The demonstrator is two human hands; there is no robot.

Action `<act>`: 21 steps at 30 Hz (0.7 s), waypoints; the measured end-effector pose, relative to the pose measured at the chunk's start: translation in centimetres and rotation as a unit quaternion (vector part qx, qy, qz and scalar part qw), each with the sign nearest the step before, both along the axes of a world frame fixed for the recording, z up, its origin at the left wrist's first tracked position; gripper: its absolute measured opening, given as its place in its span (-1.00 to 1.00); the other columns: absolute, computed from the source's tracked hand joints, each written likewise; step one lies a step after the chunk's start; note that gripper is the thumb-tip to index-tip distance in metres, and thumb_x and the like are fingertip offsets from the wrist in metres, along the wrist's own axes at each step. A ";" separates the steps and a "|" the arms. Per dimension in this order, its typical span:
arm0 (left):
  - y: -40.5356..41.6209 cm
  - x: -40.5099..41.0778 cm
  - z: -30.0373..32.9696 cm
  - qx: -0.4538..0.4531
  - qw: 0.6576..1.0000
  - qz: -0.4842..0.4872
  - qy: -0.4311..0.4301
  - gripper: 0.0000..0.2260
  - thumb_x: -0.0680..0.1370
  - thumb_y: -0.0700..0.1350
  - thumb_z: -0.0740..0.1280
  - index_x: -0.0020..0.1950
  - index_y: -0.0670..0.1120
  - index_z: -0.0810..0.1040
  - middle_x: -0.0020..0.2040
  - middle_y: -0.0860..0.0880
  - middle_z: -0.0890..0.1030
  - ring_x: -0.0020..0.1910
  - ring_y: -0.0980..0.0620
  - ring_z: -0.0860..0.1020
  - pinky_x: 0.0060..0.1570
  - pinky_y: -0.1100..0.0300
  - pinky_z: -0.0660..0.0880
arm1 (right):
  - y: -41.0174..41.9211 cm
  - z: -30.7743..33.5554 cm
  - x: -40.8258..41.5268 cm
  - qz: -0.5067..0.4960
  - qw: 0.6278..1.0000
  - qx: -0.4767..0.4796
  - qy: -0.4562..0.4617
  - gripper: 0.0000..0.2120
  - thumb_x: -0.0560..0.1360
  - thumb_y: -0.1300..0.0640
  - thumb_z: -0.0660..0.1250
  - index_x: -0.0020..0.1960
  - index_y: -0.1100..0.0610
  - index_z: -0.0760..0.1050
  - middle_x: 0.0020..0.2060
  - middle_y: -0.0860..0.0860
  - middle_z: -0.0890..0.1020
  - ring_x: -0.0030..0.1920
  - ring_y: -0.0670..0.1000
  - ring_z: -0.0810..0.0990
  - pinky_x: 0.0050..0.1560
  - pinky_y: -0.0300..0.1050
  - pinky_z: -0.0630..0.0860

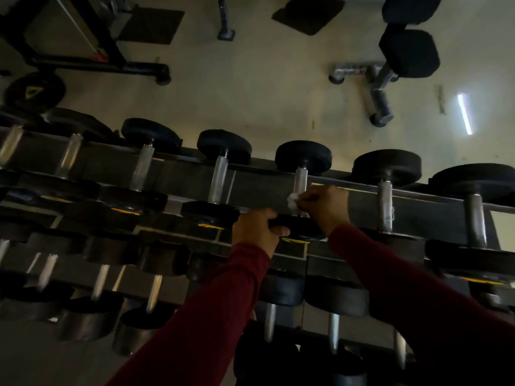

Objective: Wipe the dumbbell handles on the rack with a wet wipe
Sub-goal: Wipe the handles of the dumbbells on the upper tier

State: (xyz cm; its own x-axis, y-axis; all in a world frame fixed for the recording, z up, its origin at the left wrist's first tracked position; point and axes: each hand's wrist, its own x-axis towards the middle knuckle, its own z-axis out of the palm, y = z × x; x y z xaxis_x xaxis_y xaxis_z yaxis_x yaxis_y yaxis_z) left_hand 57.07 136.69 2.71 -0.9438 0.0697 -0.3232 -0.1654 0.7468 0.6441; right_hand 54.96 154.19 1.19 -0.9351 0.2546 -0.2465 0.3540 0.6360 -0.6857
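A dark metal rack (356, 201) runs across the view with several black dumbbells on its tiers. My right hand (323, 204) holds a small white wet wipe (293, 201) pressed around the lower part of one silver dumbbell handle (301, 179) on the top tier. My left hand (257, 229) grips the near black head (299, 228) of that same dumbbell. Both arms wear dark red sleeves. The part of the handle under the wipe is hidden.
Neighbouring handles stand at left (218, 176) and right (385, 204) of the one I hold. Beyond the rack lies a pale floor with a bench (404, 51), a machine frame (92, 51), a floor mat (308, 13) and a weight plate (34, 91).
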 end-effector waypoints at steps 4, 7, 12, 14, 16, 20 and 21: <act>-0.3 -0.5 -0.1 0.007 1.000 -0.007 -0.008 -0.62 0.33 0.07 0.57 0.10 0.05 0.65 0.02 0.00 0.69 0.01 0.01 0.63 0.11 0.08 0.55 | -1.0 -0.1 -2.4 -0.123 0.990 0.044 0.057 -0.91 0.53 0.05 0.41 -0.12 0.04 0.64 -0.30 -0.16 0.59 -0.29 -0.20 0.58 -0.24 -0.46 0.29; -0.5 -0.7 -0.3 0.006 1.000 -0.012 -0.003 -0.62 0.31 0.09 0.58 0.08 0.05 0.66 0.02 0.02 0.68 -0.02 0.02 0.63 0.08 0.08 0.57 | -0.9 0.1 -4.4 -0.247 0.965 -0.009 0.093 -0.93 0.50 0.13 0.45 -0.16 0.09 0.66 -0.36 -0.12 0.55 -0.38 -0.31 0.45 -0.11 -0.37 0.39; -0.8 -0.9 -0.6 0.016 1.000 -0.017 -0.006 -0.61 0.29 0.12 0.59 0.06 0.06 0.66 -0.04 0.06 0.67 -0.09 0.07 0.62 0.02 0.10 0.59 | -0.8 -0.8 -5.5 -0.419 0.877 -0.234 0.030 -0.91 0.43 0.16 0.49 -0.24 0.08 0.62 -0.31 -0.04 0.66 -0.27 -0.08 0.65 -0.17 -0.27 0.59; -0.8 -0.9 -0.5 0.022 1.000 -0.017 -0.007 -0.62 0.30 0.12 0.59 0.06 0.06 0.66 -0.04 0.07 0.67 -0.09 0.08 0.62 0.02 0.09 0.59 | 0.1 -2.0 -5.9 -0.391 0.864 -0.316 -0.031 -0.91 0.43 0.15 0.42 -0.07 0.12 0.60 -0.23 -0.01 0.64 -0.19 -0.01 0.65 -0.20 -0.18 0.58; -0.9 -1.0 -0.5 0.028 0.999 -0.018 -0.011 -0.62 0.30 0.11 0.59 0.06 0.05 0.66 -0.04 0.06 0.67 -0.09 0.08 0.62 0.02 0.08 0.59 | 0.8 -2.8 -6.3 -0.361 0.862 -0.349 -0.060 -0.84 0.42 0.14 0.38 -0.01 0.12 0.55 -0.17 -0.01 0.60 -0.09 0.04 0.63 -0.18 -0.14 0.57; -1.0 -1.0 -0.4 0.028 0.999 -0.024 -0.006 -0.62 0.30 0.10 0.59 0.05 0.04 0.66 -0.03 0.08 0.67 -0.11 0.10 0.62 0.00 0.11 0.59 | -0.4 -1.7 -6.0 -0.413 0.875 -0.252 0.020 -0.90 0.42 0.15 0.51 -0.23 0.08 0.60 -0.28 -0.01 0.67 -0.22 -0.06 0.66 -0.15 -0.20 0.61; -1.0 -1.0 -0.4 0.025 0.999 -0.026 -0.002 -0.63 0.30 0.10 0.59 0.05 0.04 0.66 -0.03 0.08 0.67 -0.12 0.11 0.62 -0.01 0.13 0.59 | -0.8 -1.7 -5.8 -0.416 0.880 -0.224 0.049 -0.90 0.42 0.14 0.52 -0.22 0.07 0.62 -0.28 -0.03 0.67 -0.23 -0.10 0.66 -0.15 -0.25 0.60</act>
State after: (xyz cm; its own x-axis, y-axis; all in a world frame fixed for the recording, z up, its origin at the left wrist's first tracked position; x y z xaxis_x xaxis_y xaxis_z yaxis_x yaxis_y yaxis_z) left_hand 56.04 135.71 2.26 -0.9368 0.1355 -0.3226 -0.1298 0.7216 0.6800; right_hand 49.20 153.42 -0.50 -0.4939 0.7586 -0.4250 0.4937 -0.1577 -0.8552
